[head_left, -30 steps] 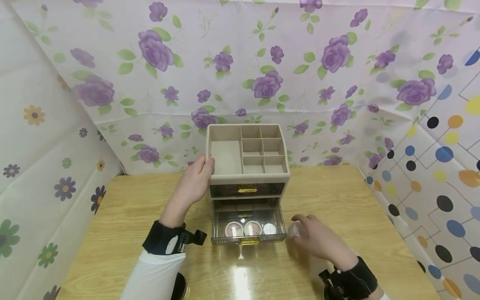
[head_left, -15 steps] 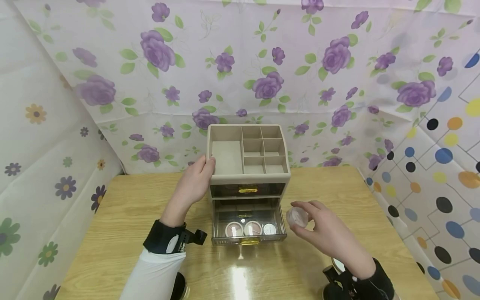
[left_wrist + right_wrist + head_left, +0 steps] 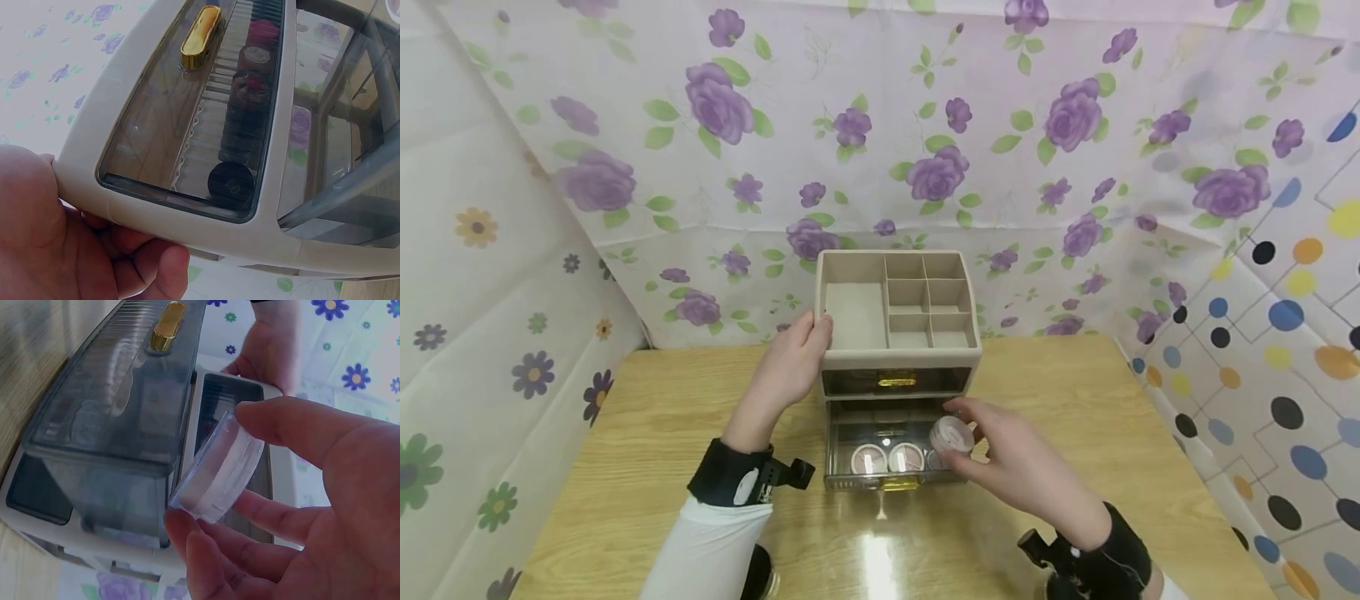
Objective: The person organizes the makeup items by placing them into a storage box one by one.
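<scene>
A beige makeup organizer [image 3: 857, 358] stands on the table, its lower clear drawer [image 3: 850, 479] pulled out. My left hand [image 3: 784, 367] grips the organizer's left side. Between thumb and fingertips of my right hand [image 3: 1011, 458] is a small round clear-sided powder case [image 3: 951, 435], held over the drawer's right end. It is tilted, as the right wrist view shows the case [image 3: 222, 469] near the drawer front. Inside the drawer lie two round pink compacts [image 3: 868, 459] side by side. A smaller round item to their right is mostly hidden by my right hand.
The organizer's upper drawer [image 3: 857, 382] is closed; through its front in the left wrist view a round black case [image 3: 230, 183] shows among other items. A black-topped object [image 3: 758, 571] stands by my left forearm. A floral cloth [image 3: 737, 125] hangs behind the table.
My right hand has lifted the powder case from the table right of the organizer and moved it left over the open drawer. My left hand has stayed on the organizer.
</scene>
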`<state>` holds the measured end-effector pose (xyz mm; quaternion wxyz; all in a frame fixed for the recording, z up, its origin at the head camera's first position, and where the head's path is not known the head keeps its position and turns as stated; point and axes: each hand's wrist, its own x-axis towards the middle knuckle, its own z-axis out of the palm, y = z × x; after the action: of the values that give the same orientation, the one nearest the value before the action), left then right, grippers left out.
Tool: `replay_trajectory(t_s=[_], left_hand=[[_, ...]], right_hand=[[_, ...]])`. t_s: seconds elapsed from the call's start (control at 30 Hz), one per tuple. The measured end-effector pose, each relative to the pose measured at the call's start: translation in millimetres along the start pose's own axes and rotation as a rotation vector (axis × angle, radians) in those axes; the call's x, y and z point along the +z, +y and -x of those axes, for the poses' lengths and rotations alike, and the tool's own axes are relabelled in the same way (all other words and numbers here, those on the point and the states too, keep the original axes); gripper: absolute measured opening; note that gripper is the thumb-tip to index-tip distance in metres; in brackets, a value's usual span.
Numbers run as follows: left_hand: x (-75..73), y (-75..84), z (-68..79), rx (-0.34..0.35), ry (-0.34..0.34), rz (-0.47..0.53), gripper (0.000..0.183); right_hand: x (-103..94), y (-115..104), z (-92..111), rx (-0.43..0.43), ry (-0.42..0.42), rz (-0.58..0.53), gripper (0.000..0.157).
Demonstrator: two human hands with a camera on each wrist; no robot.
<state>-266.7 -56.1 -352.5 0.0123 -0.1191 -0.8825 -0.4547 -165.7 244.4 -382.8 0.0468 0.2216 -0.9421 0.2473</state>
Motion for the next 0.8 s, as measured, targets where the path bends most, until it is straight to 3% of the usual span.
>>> replay_trajectory(t_s=[0.4, 0.8], left_hand=[[1.2, 0.6, -0.1, 0.003, 0.007, 0.001, 0.04], [-0.1, 1.6, 0.8, 0.002, 0.01, 0.013, 0.04]], right_hand=[[22.2, -14, -22, -0.128, -0.025, 0.023, 0.041], [45.8, -21, -36, -0.074, -0.007, 0.16, 0.05]])
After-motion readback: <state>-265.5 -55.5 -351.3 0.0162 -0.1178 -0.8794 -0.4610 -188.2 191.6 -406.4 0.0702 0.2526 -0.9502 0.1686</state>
